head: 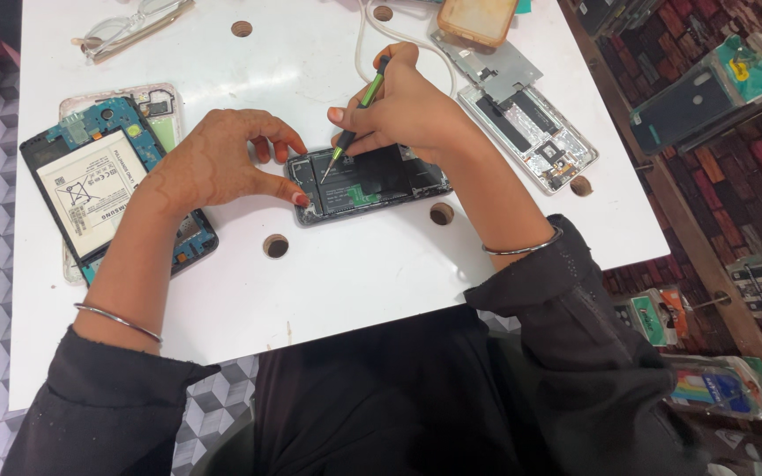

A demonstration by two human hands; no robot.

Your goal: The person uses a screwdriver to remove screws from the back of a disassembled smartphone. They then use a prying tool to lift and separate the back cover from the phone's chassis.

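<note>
Head view, left to right: opened tablet (103, 189) by the tabletop's (328, 273) left edge. Left hand (218, 163), fingers half curled, pinches the opened phone's (368, 183) left end at mid-tabletop. Right hand (403, 110), closed around a green-black screwdriver (356, 116), sets its tip on that phone.

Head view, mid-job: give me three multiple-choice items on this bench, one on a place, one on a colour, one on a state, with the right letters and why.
1. Where does the second opened phone with the white battery lie?
A. at the person's left, partly under the left forearm
B. on the floor
C. on top of the eyeglasses

2. What colour is the screwdriver handle?
A. red
B. green and black
C. white

3. How is the dark opened phone kept in place?
A. clamped in a vise
B. lying untouched
C. pinched at its end by the left hand

Answers: 1 A, it lies by the table's left edge. 2 B, those colours show in the right hand. 3 C, thumb and fingertips touch its left end.
</note>
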